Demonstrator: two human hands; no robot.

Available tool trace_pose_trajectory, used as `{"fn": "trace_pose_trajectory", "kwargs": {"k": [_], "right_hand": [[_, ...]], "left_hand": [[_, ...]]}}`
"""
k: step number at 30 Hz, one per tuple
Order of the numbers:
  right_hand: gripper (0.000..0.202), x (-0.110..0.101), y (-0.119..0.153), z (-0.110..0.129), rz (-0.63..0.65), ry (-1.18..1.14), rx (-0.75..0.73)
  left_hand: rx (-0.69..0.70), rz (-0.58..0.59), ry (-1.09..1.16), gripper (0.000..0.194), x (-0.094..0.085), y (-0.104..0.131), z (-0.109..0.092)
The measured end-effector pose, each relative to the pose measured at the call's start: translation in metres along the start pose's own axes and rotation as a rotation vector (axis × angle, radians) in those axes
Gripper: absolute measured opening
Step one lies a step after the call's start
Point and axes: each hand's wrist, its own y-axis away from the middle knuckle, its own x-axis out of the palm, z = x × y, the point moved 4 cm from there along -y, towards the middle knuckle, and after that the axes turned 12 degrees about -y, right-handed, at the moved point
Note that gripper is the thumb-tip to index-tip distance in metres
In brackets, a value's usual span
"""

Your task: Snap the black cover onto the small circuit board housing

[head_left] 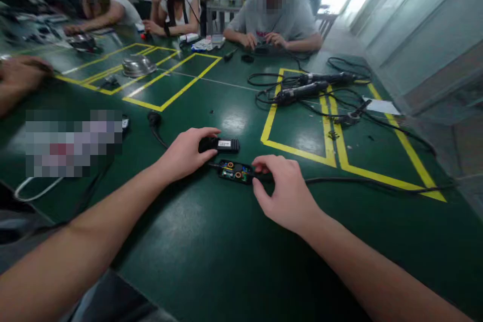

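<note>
In the head view, take the open black case (pixel 234 173) with its exposed circuit board as the dial's centre; it lies on the green table (pixel 181 241). The left hand (pixel 190 153), toward ten o'clock, curls thumb and fingers around the labelled black cover (pixel 228 145) at twelve; its grip's firmness cannot be told. The right hand (pixel 283 181), at three, has thumb and fingers parted about the case's end; contact is unclear. A plug (pixel 154 119) lies at ten o'clock.

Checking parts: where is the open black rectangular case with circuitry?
In the head view, the case sits centrally, left of the right hand, below the white-labelled black piece.
</note>
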Motion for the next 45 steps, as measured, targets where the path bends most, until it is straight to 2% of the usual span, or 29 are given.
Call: {"fn": "trace_pose_trajectory", "kwargs": {"k": [5,9,13,16,21,33,38,40,42,45], "right_hand": [[0.038,-0.002,0.001,-0.001,-0.064,-0.013,0.026],[0.049,-0.003,0.002,0.003,-0.037,0.015,0.030],[0.048,-0.002,0.001,0.005,0.003,0.058,0.012],[0.037,0.000,0.001,0.004,-0.001,0.077,0.013],[0.024,0.001,0.001,0.000,-0.034,0.109,0.006],[0.024,0.001,0.001,-0.003,-0.027,0.118,0.052],[0.035,0.002,0.000,0.000,0.035,0.130,0.056],[0.043,0.001,0.000,0.000,0.024,0.118,0.070],[0.043,0.000,0.000,0.000,-0.003,0.096,0.081],[0.021,-0.001,-0.001,0.000,-0.018,0.074,0.079]], "left_hand": [[0.200,-0.051,0.086,0.039,-0.014,0.008,-0.013],[0.350,0.014,0.184,0.041,-0.023,0.018,-0.027],[0.390,0.088,0.150,0.037,-0.019,0.021,-0.033],[0.390,0.106,0.141,0.037,-0.016,0.020,-0.032],[0.384,0.132,0.149,0.037,-0.016,0.019,-0.030],[0.347,0.178,0.248,0.036,-0.014,0.017,-0.028],[0.245,0.206,0.369,0.036,-0.013,0.013,-0.025],[0.163,0.159,0.362,0.037,-0.012,0.009,-0.019],[0.068,0.050,0.261,0.039,-0.013,0.006,-0.011],[-0.012,-0.066,0.055,0.036,-0.013,0.004,-0.001]]}}
